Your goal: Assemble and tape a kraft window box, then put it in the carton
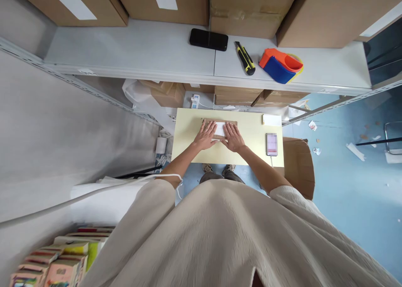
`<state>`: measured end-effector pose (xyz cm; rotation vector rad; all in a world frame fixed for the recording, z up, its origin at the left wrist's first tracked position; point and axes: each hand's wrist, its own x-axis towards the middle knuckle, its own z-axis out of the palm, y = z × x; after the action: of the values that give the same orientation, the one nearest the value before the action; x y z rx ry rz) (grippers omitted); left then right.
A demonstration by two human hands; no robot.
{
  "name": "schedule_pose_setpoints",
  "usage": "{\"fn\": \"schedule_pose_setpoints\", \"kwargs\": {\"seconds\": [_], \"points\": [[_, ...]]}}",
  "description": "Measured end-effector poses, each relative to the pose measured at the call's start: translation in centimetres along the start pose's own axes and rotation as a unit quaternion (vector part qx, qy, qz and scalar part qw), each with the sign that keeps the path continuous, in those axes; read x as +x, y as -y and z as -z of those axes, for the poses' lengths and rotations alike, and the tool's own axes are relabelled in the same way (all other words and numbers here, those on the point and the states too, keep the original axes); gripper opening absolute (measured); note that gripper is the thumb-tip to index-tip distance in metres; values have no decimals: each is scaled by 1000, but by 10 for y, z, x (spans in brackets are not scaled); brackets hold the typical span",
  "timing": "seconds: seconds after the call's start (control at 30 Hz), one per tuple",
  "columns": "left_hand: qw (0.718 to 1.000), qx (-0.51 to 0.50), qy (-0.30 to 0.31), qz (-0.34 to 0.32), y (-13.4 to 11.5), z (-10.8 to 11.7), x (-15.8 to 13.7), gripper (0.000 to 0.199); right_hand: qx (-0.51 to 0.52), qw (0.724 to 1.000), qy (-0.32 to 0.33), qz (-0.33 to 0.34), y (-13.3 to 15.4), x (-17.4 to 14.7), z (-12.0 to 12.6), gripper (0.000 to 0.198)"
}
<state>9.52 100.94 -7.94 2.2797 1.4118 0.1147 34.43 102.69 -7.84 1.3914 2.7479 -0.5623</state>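
A small brown cardboard parcel (230, 123) lies on the pale yellow table (191, 153). On its top is a white label (220, 129), partly covered by my fingers. My left hand (205, 135) rests flat on the parcel's left part, fingers stretched over the label's edge. Flat on the right part lies my right hand (233, 137), its fingers also extended and touching the label. Neither hand grasps anything. The palms hide the parcel's near corners.
Right on the table are a phone-like device (271, 144) with a cable and a white box (271, 120). The shelf (141, 48) above holds a black phone (209, 39), a utility knife (245, 58), a tape dispenser (280, 65) and cardboard boxes (251, 11). Books (59, 257) are stacked lower left.
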Motion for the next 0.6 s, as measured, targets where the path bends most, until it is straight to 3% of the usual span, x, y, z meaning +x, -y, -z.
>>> {"fn": "schedule_pose_setpoints", "kwargs": {"seconds": [0.37,0.6], "points": [[996,17,-6,90,-3,-1,-7,100,-32,997,-5,-74,-6,-13,-8,102],[988,-16,10,156,-5,-3,-8,116,-19,988,38,-146,-9,-18,2,117]]}}
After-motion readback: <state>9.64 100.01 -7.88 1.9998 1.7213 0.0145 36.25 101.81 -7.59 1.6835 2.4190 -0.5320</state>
